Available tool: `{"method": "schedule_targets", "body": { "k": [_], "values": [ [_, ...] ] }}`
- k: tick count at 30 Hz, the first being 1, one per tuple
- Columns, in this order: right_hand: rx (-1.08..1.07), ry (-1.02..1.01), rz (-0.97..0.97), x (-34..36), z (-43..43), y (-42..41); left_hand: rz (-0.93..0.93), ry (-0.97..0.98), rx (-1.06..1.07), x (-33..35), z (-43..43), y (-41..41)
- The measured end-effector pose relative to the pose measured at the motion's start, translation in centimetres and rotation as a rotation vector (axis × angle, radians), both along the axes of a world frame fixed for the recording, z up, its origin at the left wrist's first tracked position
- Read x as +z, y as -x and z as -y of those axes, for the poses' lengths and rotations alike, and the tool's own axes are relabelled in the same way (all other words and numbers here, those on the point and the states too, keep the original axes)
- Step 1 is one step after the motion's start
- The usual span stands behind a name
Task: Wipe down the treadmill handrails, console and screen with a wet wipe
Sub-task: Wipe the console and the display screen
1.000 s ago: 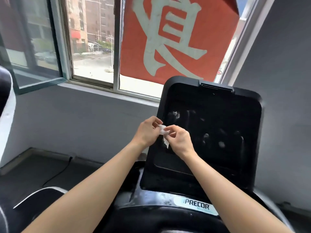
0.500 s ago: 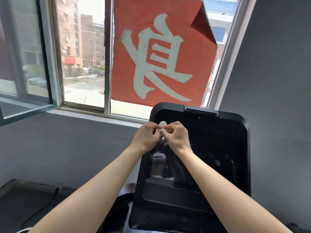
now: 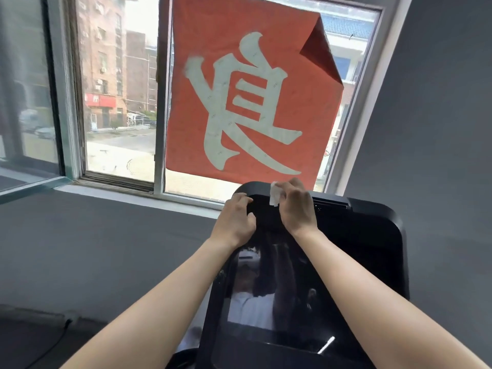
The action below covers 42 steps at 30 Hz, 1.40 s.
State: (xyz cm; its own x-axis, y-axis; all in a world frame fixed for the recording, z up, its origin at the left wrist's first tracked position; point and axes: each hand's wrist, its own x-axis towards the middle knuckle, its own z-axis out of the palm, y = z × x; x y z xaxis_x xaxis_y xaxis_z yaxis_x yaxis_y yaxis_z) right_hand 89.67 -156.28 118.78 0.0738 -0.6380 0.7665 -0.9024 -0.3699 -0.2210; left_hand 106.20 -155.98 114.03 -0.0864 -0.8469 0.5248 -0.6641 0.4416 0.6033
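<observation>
**Change since half a second ago.** The hands, then pressed together on the wet wipe with both pinching it, are now parted. The left hand has left the wipe; the right hand has it alone. The wipe has gone from the upper left part of the console to its top edge. The console sits lower in the view, and more of the red banner and the window shows above it.

**Left hand.** Back towards the camera, forearm reaching up from the lower left. The fingers are bent and lie on the console's upper left corner, with the thumb tucked below them. Whether they clasp the rim or only rest on it cannot be told.

**Right hand.** Back towards the camera, forearm reaching up from the lower right. The fingers are curled over the console's top edge and pinch the wipe.

**Wet wipe.** White and crumpled. It juts out to the left of the right hand's fingers, against the top rim of the console.

**Screen.** Dark and glossy, below both hands. It carries a dim reflection.

**Surroundings.** A grey wall below the window, and a cable on the floor at lower left.
</observation>
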Motion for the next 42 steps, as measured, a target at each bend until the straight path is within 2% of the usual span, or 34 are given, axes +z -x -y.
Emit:
{"method": "schedule_targets", "body": {
  "k": [3, 9, 11, 14, 17, 19, 22, 24, 29, 32, 33, 37, 38, 41, 42],
  "values": [
    [-0.025, -0.024, -0.122, -1.5, 1.8, 0.5, 0.061, 0.007, 0.053, -0.9, 1.4, 0.0],
    [0.029, -0.063, -0.027, -4.4, 4.7, -1.8, 0.145, 0.002, 0.087, -3.0, 3.8, -0.6],
    [0.090, -0.090, -0.039, -4.2, 5.1, -3.4, 0.129, 0.030, 0.100, -3.3, 4.2, -0.7],
    [0.226, -0.116, -0.167, -3.4, 4.8, -5.1, 0.054, 0.066, 0.104, -3.2, 4.7, -1.0],
    [0.283, -0.051, -0.284, -3.8, 5.4, -4.3, -0.003, 0.092, 0.092, -3.6, 4.9, -1.4],
    [0.219, 0.006, -0.211, -4.1, 6.4, -2.7, 0.000, 0.116, 0.090, -3.9, 5.0, -1.4],
    [0.019, 0.025, 0.056, -4.3, 7.1, -1.5, -0.010, 0.136, 0.094, -4.3, 4.8, -1.1],
    [-0.036, 0.037, 0.092, -4.5, 7.1, -2.8, -0.024, 0.142, 0.101, -4.6, 4.6, -0.8],
    [0.308, -0.058, -0.303, -5.8, 6.9, -6.4, -0.156, 0.064, 0.143, -4.6, 4.4, -0.7],
    [0.299, 0.066, -0.487, -5.3, 7.1, -4.7, -0.166, 0.015, 0.136, -5.0, 4.0, -1.3],
    [0.272, 0.103, -0.480, -5.1, 7.2, -4.0, -0.159, 0.004, 0.131, -5.1, 3.9, -1.5],
    [0.103, 0.104, -0.216, -4.9, 7.6, -4.0, -0.144, -0.022, 0.123, -4.9, 3.2, -1.7],
    [0.116, 0.095, -0.260, -5.4, 7.8, -4.5, -0.143, -0.033, 0.124, -4.8, 3.1, -1.7],
    [0.308, 0.072, -0.561, -6.9, 7.6, -4.8, -0.149, -0.060, 0.124, -4.5, 2.9, -1.6],
    [0.337, 0.069, -0.596, -6.6, 7.4, -4.5, -0.143, -0.066, 0.124, -4.5, 2.9, -1.5]
  ]
}}
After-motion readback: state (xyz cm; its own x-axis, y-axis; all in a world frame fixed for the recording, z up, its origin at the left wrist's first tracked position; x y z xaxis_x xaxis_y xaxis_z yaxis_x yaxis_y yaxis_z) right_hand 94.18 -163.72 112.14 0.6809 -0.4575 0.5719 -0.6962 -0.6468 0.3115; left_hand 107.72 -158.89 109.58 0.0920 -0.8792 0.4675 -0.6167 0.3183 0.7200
